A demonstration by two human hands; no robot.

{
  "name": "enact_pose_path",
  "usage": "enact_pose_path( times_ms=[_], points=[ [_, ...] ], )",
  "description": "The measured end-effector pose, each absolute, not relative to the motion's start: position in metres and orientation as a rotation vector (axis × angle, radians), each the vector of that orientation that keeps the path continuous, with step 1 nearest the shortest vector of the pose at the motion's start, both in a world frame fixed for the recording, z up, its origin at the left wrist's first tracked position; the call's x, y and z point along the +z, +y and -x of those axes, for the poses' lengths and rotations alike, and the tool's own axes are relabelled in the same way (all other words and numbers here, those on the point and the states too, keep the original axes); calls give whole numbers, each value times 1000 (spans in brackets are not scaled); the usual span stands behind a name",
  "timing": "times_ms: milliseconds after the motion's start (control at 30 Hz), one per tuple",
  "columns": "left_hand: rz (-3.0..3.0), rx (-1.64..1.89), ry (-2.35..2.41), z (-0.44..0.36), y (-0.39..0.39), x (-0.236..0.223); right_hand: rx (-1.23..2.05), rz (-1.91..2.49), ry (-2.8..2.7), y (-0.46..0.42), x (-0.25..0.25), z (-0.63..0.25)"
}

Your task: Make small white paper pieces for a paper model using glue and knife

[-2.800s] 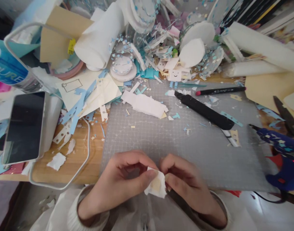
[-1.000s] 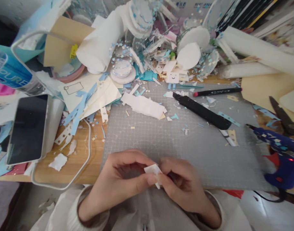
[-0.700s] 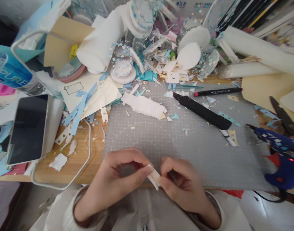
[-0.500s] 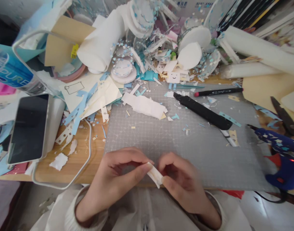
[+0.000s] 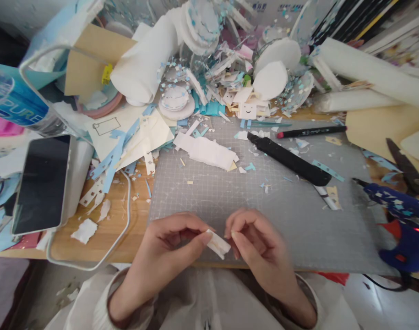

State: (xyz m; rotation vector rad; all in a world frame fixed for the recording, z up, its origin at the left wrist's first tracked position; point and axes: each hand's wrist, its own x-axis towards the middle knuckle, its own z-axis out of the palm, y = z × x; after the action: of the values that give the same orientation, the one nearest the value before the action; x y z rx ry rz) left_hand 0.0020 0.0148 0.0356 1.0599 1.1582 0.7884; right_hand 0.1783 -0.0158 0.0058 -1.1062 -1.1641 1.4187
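Centrally, a small folded strip of white paper (image 5: 219,244) is held over the near edge of the gray cutting mat (image 5: 298,224), pinched between the thumb and fingers of your left hand (image 5: 171,247). Your right hand (image 5: 260,247), near the strip's free end over the mat, has curled fingers, the thumb close to them; whether it grips anything cannot be told. On the mat's far half lie a torn white paper piece (image 5: 209,152), a black tool (image 5: 288,158) and a black pen (image 5: 312,132). Left of the mat you have a phone (image 5: 42,183); at its right edge, a blue glue gun (image 5: 406,247).
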Motion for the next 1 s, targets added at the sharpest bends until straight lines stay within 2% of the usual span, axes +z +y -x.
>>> enact_pose_path(
  times_ms=[200,600,1000],
  points=[
    [-916,884,1160,-4,13,34,1403,1150,-1342,-17,5,-179],
    [-1263,618,1081,1,18,43,1424,1160,-1312,-16,4,-180],
    [-672,632,1036,-7,10,31,1480,1117,-1140,-17,6,-182]
  ],
)
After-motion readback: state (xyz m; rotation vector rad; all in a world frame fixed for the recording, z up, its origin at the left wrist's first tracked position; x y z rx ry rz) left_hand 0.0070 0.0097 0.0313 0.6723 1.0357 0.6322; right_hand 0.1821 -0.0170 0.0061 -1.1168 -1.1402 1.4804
